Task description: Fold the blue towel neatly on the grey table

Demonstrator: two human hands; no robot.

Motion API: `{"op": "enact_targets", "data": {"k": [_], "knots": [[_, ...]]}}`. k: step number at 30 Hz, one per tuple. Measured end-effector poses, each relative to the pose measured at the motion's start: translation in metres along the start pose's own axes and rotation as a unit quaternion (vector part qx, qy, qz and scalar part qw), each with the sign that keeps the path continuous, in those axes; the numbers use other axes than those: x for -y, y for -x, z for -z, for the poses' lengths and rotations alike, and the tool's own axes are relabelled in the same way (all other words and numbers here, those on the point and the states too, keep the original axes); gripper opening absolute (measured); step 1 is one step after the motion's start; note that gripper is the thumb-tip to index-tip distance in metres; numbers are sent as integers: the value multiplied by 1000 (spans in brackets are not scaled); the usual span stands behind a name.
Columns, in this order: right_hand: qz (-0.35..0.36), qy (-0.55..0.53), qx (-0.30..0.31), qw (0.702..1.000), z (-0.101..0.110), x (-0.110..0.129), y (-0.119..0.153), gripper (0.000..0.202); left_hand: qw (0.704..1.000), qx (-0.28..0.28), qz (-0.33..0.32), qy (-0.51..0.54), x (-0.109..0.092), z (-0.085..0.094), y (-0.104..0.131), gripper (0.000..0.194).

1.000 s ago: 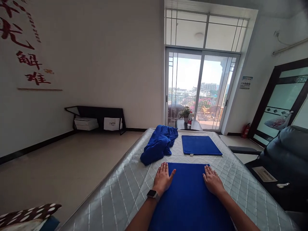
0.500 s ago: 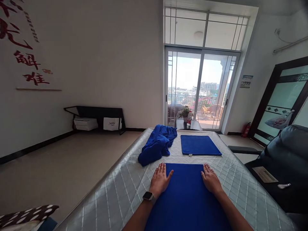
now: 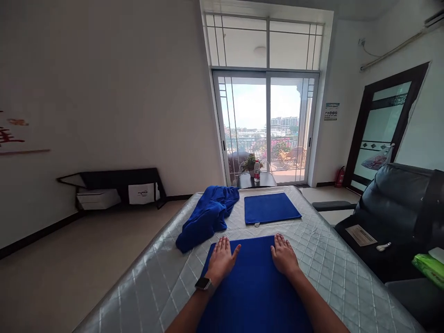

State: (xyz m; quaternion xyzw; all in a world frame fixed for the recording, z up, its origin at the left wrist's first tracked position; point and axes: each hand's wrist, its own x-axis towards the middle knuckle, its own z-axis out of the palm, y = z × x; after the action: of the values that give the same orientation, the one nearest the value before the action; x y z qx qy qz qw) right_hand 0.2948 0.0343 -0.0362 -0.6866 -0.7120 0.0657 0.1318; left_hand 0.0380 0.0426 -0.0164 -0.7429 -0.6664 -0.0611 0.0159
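Note:
A long blue cloth point(image 3: 255, 286) lies flat and smooth in front of me; its near end runs out of view. My left hand point(image 3: 221, 260) rests flat on its far left corner area, fingers stretched and thumb apart, with a watch on the wrist. On the far right corner lies my right hand point(image 3: 284, 255), also flat with fingers extended. Beyond them sits a blue rectangle of folded cloth point(image 3: 272, 208) with a small white tag at its near edge. To its left is a crumpled blue cloth point(image 3: 210, 215) in a loose heap.
Everything blue lies on a silver quilted mattress point(image 3: 322, 263). At right stands a black armchair point(image 3: 391, 208) holding a cardboard piece point(image 3: 360, 235). Past the mattress, a small table point(image 3: 267, 179) carries a bottle point(image 3: 256, 171) and a potted plant. A low black bench point(image 3: 121, 178) is by the wall.
The view has turned to the right, so the scene sits further left and more of the armchair shows. Both hands stay flat on the long blue cloth.

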Motion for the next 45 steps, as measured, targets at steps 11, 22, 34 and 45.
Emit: {"op": "enact_targets", "data": {"k": [11, 22, 34, 45], "knots": [[23, 14, 10, 1000, -5, -9, 0, 62, 979, -10, -166, 114, -138, -22, -6, 75], [0, -4, 13, 1000, 1, -3, 1, 65, 997, -29, -59, 30, -18, -31, -3, 78], [17, 30, 1, 999, -4, -3, -4, 64, 998, -41, 18, 34, 46, -22, 9, 85], [52, 31, -50, 997, -1, -5, -4, 63, 997, -35, 29, 62, 59, -21, 7, 87]]}}
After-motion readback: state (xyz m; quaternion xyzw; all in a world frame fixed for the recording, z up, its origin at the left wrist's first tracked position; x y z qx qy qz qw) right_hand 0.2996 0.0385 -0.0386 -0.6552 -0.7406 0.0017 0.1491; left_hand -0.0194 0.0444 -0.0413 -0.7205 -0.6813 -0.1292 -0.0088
